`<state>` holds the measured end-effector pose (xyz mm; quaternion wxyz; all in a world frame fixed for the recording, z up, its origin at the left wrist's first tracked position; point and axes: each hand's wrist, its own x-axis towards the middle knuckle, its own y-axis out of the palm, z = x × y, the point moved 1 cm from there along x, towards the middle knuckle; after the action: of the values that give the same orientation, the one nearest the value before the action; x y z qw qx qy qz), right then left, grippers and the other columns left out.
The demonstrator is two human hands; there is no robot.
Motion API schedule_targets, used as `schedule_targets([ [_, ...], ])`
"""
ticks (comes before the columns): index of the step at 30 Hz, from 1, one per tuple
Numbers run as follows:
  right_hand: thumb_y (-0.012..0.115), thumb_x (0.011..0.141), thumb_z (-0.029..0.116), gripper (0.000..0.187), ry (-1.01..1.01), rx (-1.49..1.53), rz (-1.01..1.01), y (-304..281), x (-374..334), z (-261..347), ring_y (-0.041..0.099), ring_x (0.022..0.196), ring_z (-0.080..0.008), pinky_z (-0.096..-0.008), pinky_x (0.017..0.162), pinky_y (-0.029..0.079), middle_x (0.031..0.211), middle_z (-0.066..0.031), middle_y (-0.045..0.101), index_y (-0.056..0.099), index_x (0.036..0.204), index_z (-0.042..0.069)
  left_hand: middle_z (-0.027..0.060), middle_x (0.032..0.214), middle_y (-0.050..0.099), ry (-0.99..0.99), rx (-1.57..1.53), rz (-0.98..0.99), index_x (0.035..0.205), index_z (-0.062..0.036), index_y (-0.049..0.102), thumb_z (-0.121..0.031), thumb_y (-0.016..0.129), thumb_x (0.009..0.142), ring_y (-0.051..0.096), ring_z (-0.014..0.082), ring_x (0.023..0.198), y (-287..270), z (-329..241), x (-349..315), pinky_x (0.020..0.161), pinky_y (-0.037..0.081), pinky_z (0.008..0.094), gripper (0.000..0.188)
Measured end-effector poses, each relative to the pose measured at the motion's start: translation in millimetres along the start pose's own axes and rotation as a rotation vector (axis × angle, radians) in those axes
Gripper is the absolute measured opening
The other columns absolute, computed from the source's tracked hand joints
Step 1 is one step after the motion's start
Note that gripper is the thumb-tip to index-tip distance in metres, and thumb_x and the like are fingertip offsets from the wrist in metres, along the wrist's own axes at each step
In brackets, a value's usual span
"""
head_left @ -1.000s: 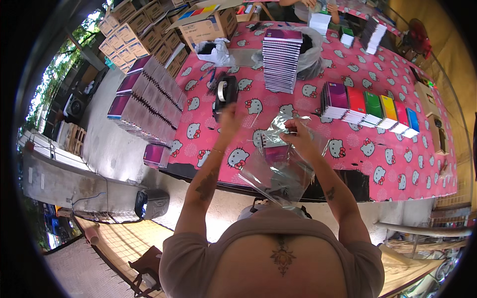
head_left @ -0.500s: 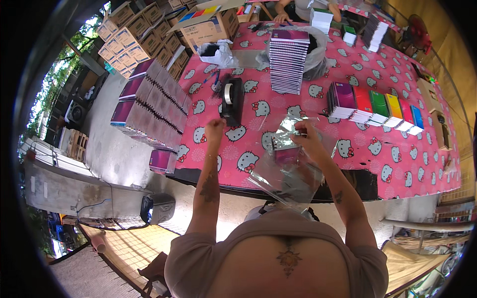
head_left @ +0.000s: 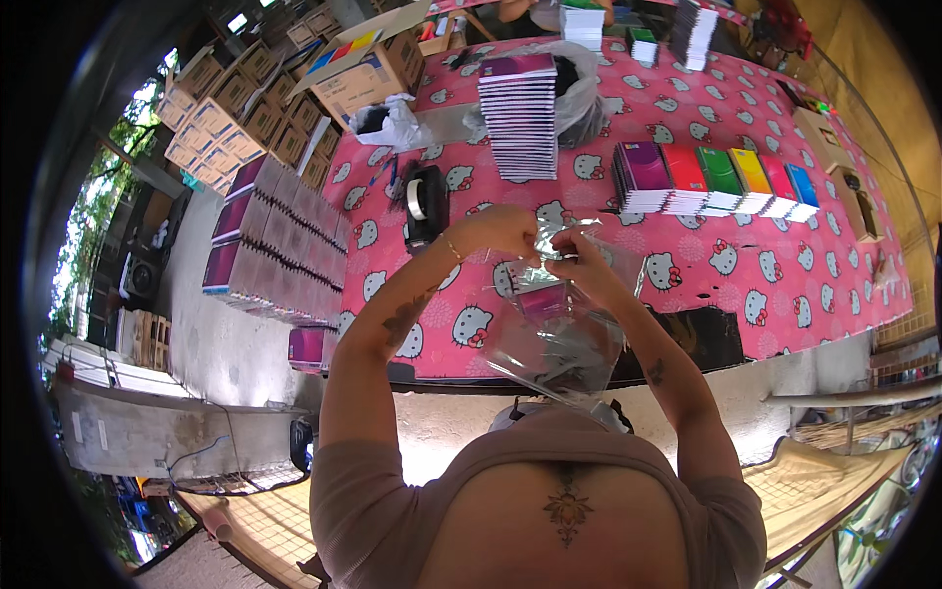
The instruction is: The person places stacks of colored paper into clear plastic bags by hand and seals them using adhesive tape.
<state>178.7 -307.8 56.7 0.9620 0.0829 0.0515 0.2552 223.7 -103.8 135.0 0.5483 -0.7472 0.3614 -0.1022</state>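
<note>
A clear plastic sleeve (head_left: 554, 348) lies at the table's near edge in front of me, with a purple notebook (head_left: 542, 300) showing through it. My right hand (head_left: 583, 263) pinches the sleeve's upper part, its fingers bent. Just left of it, at the sleeve's top end, my left hand (head_left: 502, 232) is closed; whatever its fingertips hold is too small to make out. The two hands almost touch. Beyond my left forearm stands a black tape dispenser (head_left: 428, 211) with a pale roll in it.
A tall stack of spiral notebooks (head_left: 518, 123) stands ahead, beside a plastic bag (head_left: 581, 108). Coloured notebook piles (head_left: 721, 182) line up at the right. Purple notebook stacks (head_left: 280, 236) rise at the left. Cardboard boxes (head_left: 368, 79) sit behind; another person's arm shows at the far edge.
My left hand has moved right, from beside the tape dispenser to the sleeve's top end next to my right hand. My right hand stays at the sleeve. The view has shifted slightly.
</note>
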Motion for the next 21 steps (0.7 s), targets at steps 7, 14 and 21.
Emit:
schedule_targets([
  [7,0.074,0.086,0.005,0.044,-0.044,0.039,0.014,9.7,7.4,-13.7,0.054,0.103,-0.0146,-0.0294,0.086,0.048,0.111,-0.0061,0.053,0.051,0.124,0.004,0.0003,0.109,0.063,-0.157,-1.201,0.085,0.121,-0.0051,0.063,-0.045,0.067,0.093,0.051,0.0079,0.095,112.6,76.2,-11.4,0.077,0.046,0.0306,0.049],
  [14,0.074,0.087,0.020,0.041,-0.196,0.025,-0.432,-3.0,-27.8,-68.3,0.055,0.107,-0.0231,-0.0388,0.090,0.048,0.114,-0.0067,0.054,0.055,0.121,0.008,0.0151,0.119,0.059,-0.124,0.614,-0.798,0.129,-0.0011,0.057,-0.052,0.068,0.086,0.057,0.0268,0.112,93.0,-74.2,-39.1,0.095,0.045,0.0444,0.068],
  [21,0.073,0.080,0.024,0.042,-0.379,-1.200,-0.089,9.5,-88.2,-77.5,0.057,0.105,-0.0370,-0.0511,0.094,0.045,0.115,-0.0142,0.056,0.057,0.116,0.008,0.0162,0.114,0.061,-0.399,0.135,-0.537,0.122,-0.0017,0.058,-0.052,0.084,0.064,0.059,0.0320,0.108,66.0,-65.0,-58.7,0.091,0.046,0.0476,0.081],
])
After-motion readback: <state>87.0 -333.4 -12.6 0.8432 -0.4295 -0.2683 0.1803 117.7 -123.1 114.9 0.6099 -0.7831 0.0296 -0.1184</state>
